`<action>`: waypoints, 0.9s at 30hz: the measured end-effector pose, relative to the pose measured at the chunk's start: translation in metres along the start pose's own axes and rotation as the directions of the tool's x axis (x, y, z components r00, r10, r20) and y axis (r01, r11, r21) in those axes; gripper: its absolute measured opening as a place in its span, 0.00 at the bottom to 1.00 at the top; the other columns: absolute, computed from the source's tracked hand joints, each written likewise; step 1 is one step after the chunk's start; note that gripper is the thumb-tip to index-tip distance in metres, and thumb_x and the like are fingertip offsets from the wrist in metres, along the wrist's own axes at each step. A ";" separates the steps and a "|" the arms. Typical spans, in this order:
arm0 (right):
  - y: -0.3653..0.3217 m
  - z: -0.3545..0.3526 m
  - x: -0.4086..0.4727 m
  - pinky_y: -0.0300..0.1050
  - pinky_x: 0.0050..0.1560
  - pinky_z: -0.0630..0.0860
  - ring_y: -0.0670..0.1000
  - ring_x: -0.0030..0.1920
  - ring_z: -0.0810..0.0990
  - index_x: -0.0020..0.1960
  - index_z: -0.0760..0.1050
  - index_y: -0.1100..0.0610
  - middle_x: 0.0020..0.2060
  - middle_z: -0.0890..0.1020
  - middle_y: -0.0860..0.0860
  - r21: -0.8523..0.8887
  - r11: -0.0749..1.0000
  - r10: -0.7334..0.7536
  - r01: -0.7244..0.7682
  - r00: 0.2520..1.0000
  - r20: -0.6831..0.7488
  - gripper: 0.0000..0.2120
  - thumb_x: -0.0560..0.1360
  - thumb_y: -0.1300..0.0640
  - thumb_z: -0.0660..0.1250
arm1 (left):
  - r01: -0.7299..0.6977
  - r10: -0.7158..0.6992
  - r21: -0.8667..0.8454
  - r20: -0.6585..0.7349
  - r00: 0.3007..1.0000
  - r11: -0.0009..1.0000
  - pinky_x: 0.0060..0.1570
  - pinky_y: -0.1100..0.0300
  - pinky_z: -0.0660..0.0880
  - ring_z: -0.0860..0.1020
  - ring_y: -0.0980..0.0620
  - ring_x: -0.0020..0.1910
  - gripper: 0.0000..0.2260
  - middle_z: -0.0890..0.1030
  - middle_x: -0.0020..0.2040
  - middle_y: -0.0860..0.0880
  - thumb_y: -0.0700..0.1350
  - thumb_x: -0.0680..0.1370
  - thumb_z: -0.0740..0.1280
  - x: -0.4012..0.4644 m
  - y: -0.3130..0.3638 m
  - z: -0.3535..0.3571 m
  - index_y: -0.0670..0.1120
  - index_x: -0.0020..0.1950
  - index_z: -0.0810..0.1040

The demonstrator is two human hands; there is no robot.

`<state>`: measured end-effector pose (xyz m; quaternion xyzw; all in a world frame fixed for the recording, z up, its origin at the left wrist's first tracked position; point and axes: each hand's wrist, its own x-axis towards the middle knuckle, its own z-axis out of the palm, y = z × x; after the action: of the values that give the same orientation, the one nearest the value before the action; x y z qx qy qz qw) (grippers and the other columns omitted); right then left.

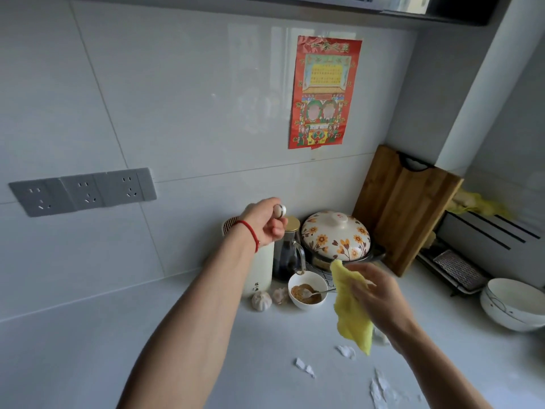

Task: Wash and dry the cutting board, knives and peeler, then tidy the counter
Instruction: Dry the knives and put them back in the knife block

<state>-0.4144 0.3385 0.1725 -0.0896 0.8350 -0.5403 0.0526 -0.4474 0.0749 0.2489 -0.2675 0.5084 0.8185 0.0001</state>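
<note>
The left hand [267, 221] is reaching toward the back of the white counter [88, 343], its fingers curling round a small silver-capped object [280, 209] — too small to name with any certainty — held above a tall white bottle [261, 267] and a dark glass jug with a gold lid [290, 250]. A red cord bracelet [250, 231] is sitting on that wrist. The right hand [376, 293] is gripping a yellow cloth [351, 314], which is hanging down over the counter, just in front of a small white bowl [308, 292] holding brown sauce and a spoon. Two garlic bulbs [261, 301] are lying beside the bowl. The wooden cutting board [404, 208] is standing upright in the corner, leaning against the wall behind a flowered clay pot [336, 234]. No knives or peeler can be made out. White paper scraps [380, 388] are lying scattered on the counter near the forearms — and to the right, stacked white bowls [514, 304] are sitting near a dark rack [460, 270].
</note>
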 end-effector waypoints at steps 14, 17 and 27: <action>-0.021 0.050 -0.021 0.40 0.41 0.77 0.42 0.46 0.80 0.58 0.79 0.41 0.48 0.82 0.42 -0.112 0.991 -0.067 0.067 0.998 0.004 0.13 0.79 0.57 0.68 | 0.023 -0.045 0.153 0.142 0.989 0.988 0.29 0.62 0.70 0.68 0.53 0.29 0.17 0.69 0.39 0.44 0.45 0.76 0.71 0.031 0.066 0.001 0.44 0.57 0.66; -0.017 0.052 -0.023 0.36 0.38 0.76 0.41 0.46 0.80 0.58 0.79 0.41 0.49 0.82 0.44 -0.105 0.992 -0.062 0.063 0.998 0.007 0.14 0.79 0.58 0.67 | -0.047 0.018 0.266 0.111 0.994 0.963 0.25 0.63 0.70 0.69 0.53 0.25 0.14 0.72 0.36 0.44 0.48 0.77 0.68 0.037 0.066 0.002 0.44 0.54 0.67; -0.025 0.059 -0.008 0.40 0.39 0.78 0.43 0.45 0.80 0.57 0.80 0.41 0.48 0.82 0.43 -0.096 0.995 -0.043 0.041 0.999 -0.019 0.14 0.78 0.58 0.66 | -0.222 0.286 0.601 -0.012 0.958 0.768 0.27 0.60 0.77 0.76 0.52 0.21 0.25 0.82 0.31 0.42 0.60 0.79 0.59 0.053 0.082 0.008 0.37 0.56 0.74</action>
<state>-0.3929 0.2773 0.1707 -0.1036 0.8584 -0.5016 0.0279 -0.5185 0.0273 0.2961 -0.2245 0.7694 0.5957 -0.0531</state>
